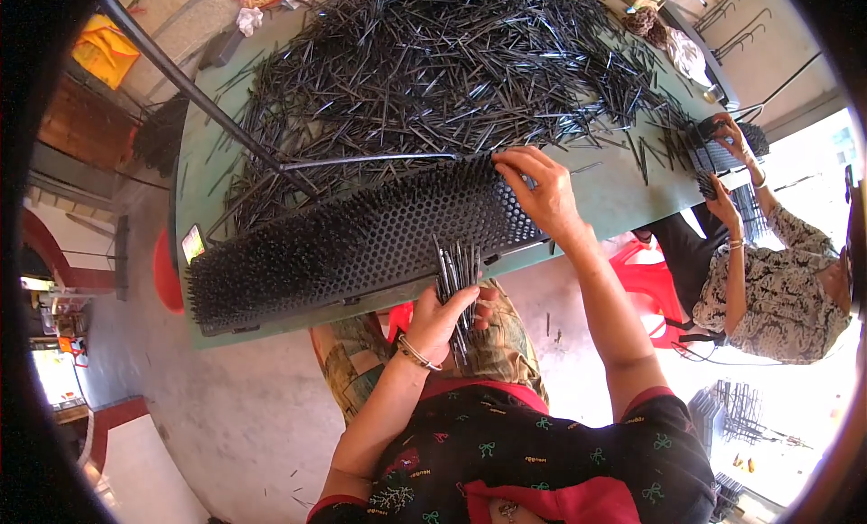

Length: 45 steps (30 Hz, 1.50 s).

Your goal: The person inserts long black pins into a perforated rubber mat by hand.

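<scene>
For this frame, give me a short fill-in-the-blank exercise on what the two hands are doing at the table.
1. The left hand holds a bundle of thin black ____ below the table edge.
2. The right hand touches the right end of the black ____ panel.
3. The loose black sticks are heaped on a ____ table.
4. A second person's hands work at the table's ____ end.

Missing words: sticks; perforated; green; right

A black short-sleeved top with small teal bows and red trim; thin bangles circle the left wrist at seven o'clock.
</scene>
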Motion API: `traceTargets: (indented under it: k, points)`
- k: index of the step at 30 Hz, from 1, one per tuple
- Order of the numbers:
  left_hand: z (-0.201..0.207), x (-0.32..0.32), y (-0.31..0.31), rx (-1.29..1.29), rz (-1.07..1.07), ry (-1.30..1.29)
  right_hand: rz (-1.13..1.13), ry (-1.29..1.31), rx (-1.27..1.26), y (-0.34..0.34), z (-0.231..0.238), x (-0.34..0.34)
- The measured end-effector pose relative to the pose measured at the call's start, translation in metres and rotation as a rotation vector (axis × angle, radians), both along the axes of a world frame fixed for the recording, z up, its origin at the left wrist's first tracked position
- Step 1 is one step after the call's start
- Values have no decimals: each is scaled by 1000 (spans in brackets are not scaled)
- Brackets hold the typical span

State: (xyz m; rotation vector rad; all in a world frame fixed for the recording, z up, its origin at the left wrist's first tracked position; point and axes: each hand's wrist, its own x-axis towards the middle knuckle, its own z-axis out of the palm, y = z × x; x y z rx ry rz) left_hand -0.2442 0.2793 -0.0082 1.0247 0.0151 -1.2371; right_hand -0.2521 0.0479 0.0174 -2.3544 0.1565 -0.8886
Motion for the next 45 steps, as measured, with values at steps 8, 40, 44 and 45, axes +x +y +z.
traceTargets:
  k: [8,40,44,45]
  points:
    - [4,1,2,-97,10,-12,59,222,394,27,27,-19]
    - [3,-6,-9,-15,94,98,-197,-41,227,-6,2,-7]
    - [7,-4,-7,58,58,50,-196,-72,160,-5,-3,-6]
    - [7,-5,-7,58,57,51,-147,-74,22,-7,-5,-5]
